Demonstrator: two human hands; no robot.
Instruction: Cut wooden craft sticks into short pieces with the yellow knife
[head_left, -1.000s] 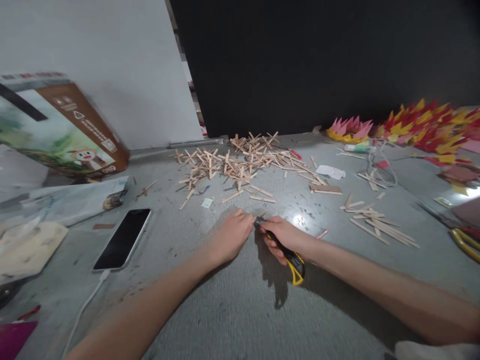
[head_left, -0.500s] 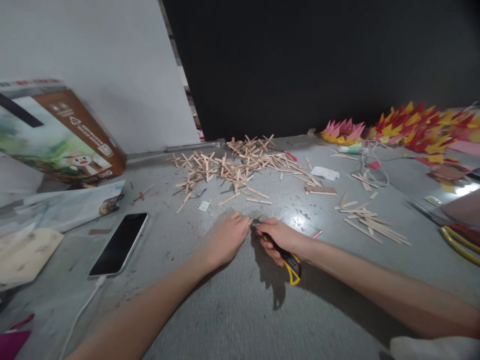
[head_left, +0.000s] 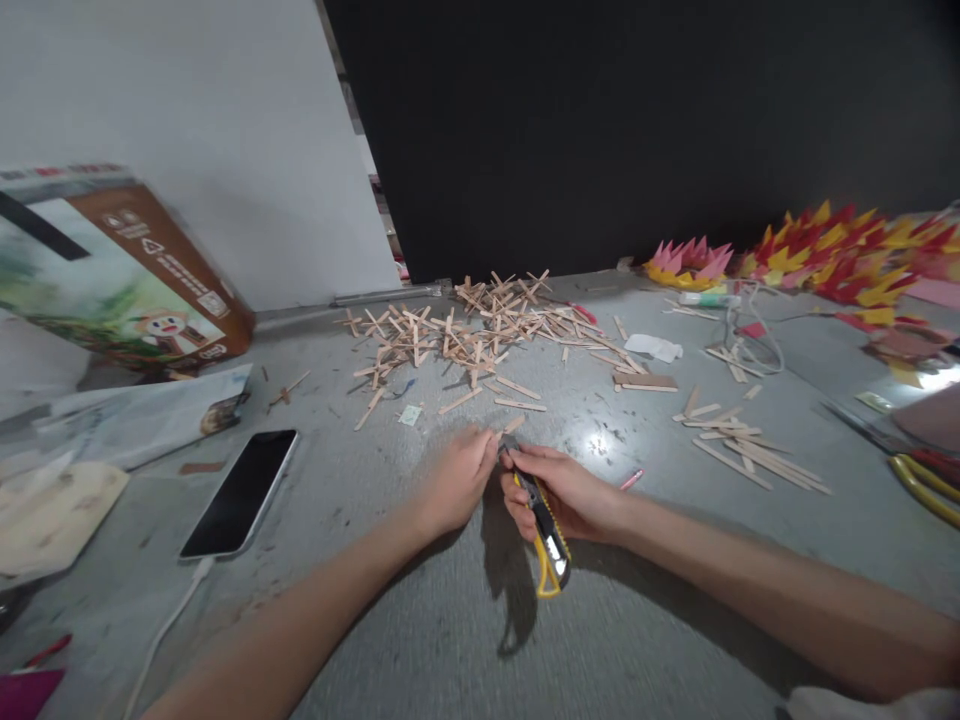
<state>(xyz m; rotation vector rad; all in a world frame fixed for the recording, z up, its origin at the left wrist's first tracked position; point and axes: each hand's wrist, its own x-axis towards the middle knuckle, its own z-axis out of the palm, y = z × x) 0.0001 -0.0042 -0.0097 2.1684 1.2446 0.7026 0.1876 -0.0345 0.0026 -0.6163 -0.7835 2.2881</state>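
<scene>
Cutter [head_left: 543,525] tight in right hand [head_left: 568,484], blade [head_left: 508,443] indistinct; stick [head_left: 514,424], mostly hidden, in pinching left hand [head_left: 460,482].

I get the left hand [head_left: 459,478] smeared by blur at mid-frame, and its grip on the thin pale wooden stick [head_left: 514,425] is unclear to me. The contact between stick and yellow-and-black utility knife [head_left: 546,530] is too small to judge. At left, the frame crops the brown-and-green printed box [head_left: 154,240], lettering unreadable; at right, it clips the yellow-handled metal scissors [head_left: 913,482].
</scene>
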